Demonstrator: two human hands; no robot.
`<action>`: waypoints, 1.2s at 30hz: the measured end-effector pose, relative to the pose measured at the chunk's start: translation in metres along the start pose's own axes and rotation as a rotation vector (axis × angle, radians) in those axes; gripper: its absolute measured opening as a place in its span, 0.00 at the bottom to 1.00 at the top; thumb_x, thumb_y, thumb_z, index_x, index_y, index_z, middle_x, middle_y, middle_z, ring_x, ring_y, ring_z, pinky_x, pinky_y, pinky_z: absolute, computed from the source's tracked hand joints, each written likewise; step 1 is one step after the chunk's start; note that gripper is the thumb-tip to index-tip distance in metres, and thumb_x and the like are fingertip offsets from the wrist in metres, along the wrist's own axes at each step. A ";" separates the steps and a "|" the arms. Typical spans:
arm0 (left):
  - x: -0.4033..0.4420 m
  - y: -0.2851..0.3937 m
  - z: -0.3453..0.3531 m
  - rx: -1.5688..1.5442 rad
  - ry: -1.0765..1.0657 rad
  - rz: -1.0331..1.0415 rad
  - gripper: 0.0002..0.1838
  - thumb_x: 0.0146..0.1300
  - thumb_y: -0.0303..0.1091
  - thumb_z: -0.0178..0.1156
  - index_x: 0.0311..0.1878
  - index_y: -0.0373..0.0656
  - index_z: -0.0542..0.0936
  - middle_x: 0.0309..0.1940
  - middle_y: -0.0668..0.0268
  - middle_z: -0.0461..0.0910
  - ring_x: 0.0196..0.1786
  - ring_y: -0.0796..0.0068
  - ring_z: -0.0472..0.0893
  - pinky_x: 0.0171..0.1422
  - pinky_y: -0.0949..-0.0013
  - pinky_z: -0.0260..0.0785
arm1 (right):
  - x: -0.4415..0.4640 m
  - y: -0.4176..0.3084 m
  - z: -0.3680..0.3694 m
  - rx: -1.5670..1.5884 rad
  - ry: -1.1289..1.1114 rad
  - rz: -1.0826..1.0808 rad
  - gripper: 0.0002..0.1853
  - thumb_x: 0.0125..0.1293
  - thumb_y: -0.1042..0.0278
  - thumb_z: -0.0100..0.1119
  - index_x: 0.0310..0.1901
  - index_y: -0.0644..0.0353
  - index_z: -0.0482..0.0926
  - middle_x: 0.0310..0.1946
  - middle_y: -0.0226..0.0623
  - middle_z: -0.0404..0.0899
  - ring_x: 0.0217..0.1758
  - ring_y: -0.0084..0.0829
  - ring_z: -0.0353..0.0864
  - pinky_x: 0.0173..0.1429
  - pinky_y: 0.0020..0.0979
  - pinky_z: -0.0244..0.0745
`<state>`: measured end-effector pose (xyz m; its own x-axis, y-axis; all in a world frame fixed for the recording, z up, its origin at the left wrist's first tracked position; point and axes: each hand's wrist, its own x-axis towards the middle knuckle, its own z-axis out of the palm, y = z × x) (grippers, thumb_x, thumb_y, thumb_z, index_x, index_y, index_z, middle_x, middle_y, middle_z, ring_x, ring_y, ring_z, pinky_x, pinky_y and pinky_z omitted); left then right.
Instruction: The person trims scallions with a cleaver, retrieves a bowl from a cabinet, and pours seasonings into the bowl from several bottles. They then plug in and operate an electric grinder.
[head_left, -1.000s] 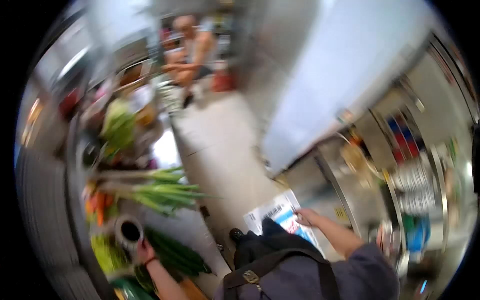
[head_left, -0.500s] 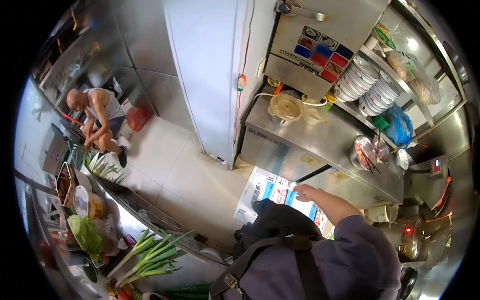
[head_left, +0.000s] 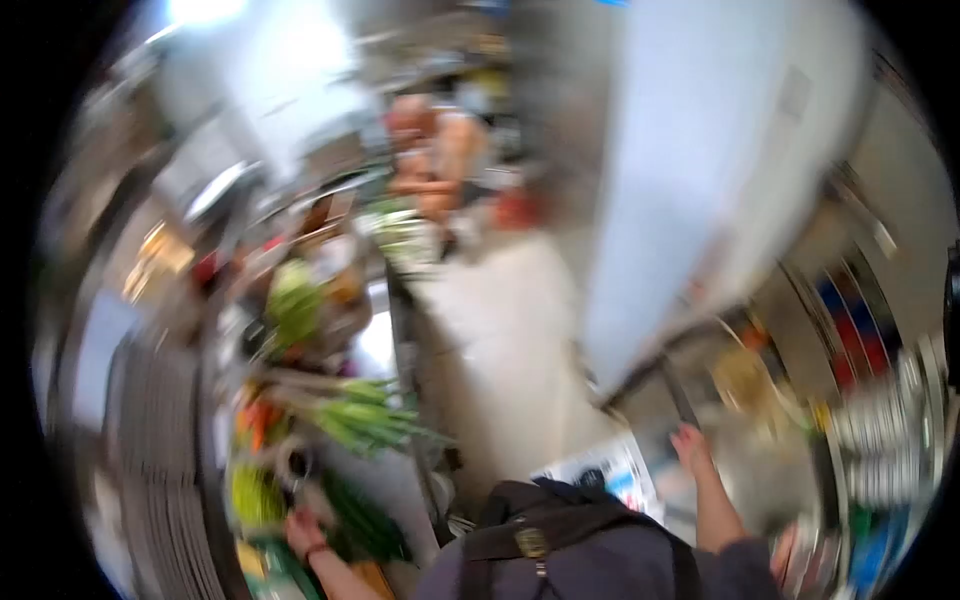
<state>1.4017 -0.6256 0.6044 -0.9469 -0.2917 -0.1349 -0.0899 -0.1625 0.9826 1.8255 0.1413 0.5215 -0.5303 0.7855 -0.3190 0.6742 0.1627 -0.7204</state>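
The head view is smeared by motion. My left hand (head_left: pixel 305 532), with a dark band at the wrist, is low over the left counter. Beside it lie a pale green vegetable (head_left: pixel 257 492) and a bundle of long dark green vegetables (head_left: pixel 362 520); contact is not clear. My right hand (head_left: pixel 688 447) is raised near the front edge of the steel counter (head_left: pixel 755 480). Whether it holds anything is too blurred to tell. The white carton (head_left: pixel 620 468) with blue print stands on the floor between my body and that counter.
Green onions (head_left: pixel 360 418) and a leafy vegetable (head_left: pixel 295 305) lie on the left counter. Another person (head_left: pixel 440 160) crouches at the far end of the aisle. A white wall corner (head_left: pixel 680 180) juts out at right; stacked bowls (head_left: pixel 885 440) stand at the right edge.
The view has swung left, so the person and vegetables sit further right in it. My left hand has come into view over the left counter. My right hand is away from the carton.
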 end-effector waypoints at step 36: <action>-0.161 0.649 0.010 1.834 0.856 0.587 0.34 0.60 0.44 0.58 0.66 0.45 0.57 0.56 0.47 0.72 0.56 0.50 0.74 0.58 0.53 0.67 | -0.066 -0.073 0.098 -0.309 -0.573 -0.439 0.28 0.55 0.56 0.63 0.57 0.57 0.73 0.46 0.48 0.80 0.47 0.44 0.80 0.53 0.37 0.74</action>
<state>1.4926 -0.6749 1.2649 -0.6747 -0.2944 0.6768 -0.5394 0.8226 -0.1798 1.7610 0.0188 0.5345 -0.9072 0.1941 -0.3732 0.4093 0.6120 -0.6768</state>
